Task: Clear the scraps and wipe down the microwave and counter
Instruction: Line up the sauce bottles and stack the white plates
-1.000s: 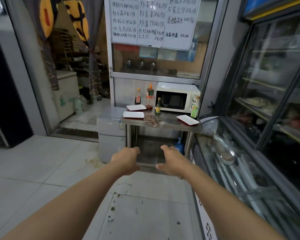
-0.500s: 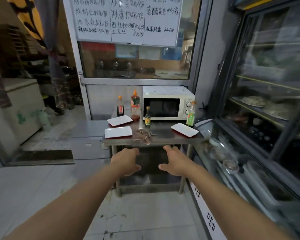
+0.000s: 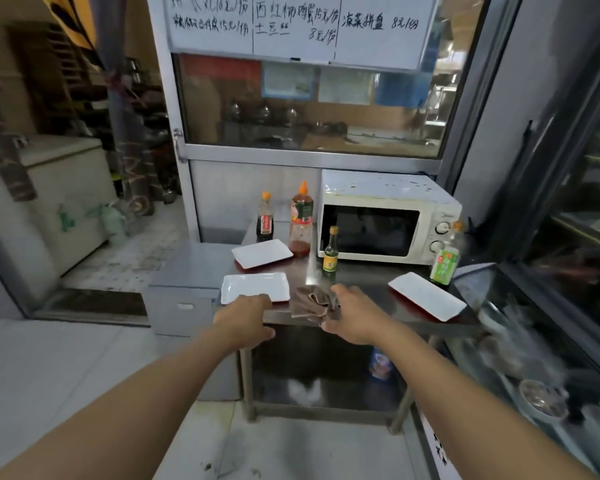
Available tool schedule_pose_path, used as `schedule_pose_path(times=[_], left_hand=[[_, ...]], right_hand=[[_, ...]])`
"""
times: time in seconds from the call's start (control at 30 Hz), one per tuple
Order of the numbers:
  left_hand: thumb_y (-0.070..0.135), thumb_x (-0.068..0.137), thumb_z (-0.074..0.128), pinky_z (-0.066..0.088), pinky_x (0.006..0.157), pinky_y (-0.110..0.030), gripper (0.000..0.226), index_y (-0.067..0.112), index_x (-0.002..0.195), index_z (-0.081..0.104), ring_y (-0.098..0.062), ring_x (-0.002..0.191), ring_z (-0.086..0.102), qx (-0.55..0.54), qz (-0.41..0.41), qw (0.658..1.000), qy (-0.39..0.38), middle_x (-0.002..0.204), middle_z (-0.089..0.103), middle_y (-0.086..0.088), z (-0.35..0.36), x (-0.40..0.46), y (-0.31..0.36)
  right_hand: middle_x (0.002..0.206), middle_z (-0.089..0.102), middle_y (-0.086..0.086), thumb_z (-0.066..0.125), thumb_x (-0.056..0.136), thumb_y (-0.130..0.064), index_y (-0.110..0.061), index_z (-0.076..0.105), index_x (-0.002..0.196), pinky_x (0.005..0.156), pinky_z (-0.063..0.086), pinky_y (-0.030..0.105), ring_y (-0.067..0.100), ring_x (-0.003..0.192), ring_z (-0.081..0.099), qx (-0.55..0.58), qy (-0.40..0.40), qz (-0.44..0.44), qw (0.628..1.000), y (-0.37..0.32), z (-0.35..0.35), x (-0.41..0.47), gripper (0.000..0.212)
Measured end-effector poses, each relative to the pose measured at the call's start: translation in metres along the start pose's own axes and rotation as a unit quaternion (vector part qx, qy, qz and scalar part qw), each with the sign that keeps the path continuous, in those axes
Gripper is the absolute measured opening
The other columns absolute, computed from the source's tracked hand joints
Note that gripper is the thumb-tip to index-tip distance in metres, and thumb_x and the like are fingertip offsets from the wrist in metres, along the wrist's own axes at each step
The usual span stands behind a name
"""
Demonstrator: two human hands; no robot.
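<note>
Where counter (image 3: pixel 364 311) edge ends, rag (image 3: pixel 312 301) overhangs, hands flanking

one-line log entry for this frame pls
phase: reach | left hand: open, by near tray | right hand: open, at brown cloth, no grip visible | microwave: door shut | counter: unwiped

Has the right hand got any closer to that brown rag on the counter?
Yes. The right hand has moved forward to the counter's front edge, now beside the brown rag.

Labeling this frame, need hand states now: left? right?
Left hand: open, holding nothing, near the white tray.
Right hand: open, beside the brown rag; contact cannot be told.
</note>
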State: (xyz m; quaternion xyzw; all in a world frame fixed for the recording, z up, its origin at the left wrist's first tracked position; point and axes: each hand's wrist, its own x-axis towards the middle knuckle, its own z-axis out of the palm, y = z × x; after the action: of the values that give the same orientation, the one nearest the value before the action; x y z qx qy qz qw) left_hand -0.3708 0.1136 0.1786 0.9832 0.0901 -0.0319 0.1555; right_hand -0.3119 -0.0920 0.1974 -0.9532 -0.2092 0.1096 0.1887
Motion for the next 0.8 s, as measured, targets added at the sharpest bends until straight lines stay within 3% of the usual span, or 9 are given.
schedule_pose_path(times=[0.23, 0.47, 0.8], left_hand=[[0.037, 0.081, 0.066, 0.046, 0.096, -0.038, 0.058, 0.026, 0.134, 0.043, -0.023, 0.117, 0.053, 0.007, -0.065, 0.998, -0.002, 0.13, 0.055, -0.001, -0.01, 0.098, -0.024], [0.039, 0.082, 0.068, 0.047, 0.096, -0.037, 0.058, 0.023, 0.133, 0.045, -0.023, 0.114, 0.055, 0.007, -0.087, 0.996, -0.006, 0.128, 0.056, -0.003, -0.018, 0.166, -0.059], [0.037, 0.083, 0.067, 0.048, 0.095, -0.037, 0.055, 0.023, 0.131, 0.046, -0.022, 0.111, 0.056, 0.0, -0.066, 0.998, -0.02, 0.126, 0.057, -0.002, -0.033, 0.236, -0.114]], right_hand=[[0.133, 0.044, 0.005, 0.065, 0.083, -0.034, -0.022, 0.03, 0.139, 0.086, 0.05, 0.034, 0.022, 0.109, 0.054, -0.001, -0.025, -0.035, 0.999, 0.007, -0.011, 0.117, 0.067], [0.138, 0.037, 0.011, 0.062, 0.086, -0.035, -0.018, 0.028, 0.139, 0.094, 0.044, 0.037, 0.029, 0.121, 0.046, -0.026, -0.05, -0.033, 0.998, 0.008, -0.005, 0.191, 0.065], [0.129, 0.043, 0.011, 0.063, 0.084, -0.034, -0.016, 0.035, 0.132, 0.094, 0.045, 0.039, 0.029, 0.117, 0.048, -0.032, -0.036, -0.005, 0.999, -0.018, 0.002, 0.259, 0.058]])
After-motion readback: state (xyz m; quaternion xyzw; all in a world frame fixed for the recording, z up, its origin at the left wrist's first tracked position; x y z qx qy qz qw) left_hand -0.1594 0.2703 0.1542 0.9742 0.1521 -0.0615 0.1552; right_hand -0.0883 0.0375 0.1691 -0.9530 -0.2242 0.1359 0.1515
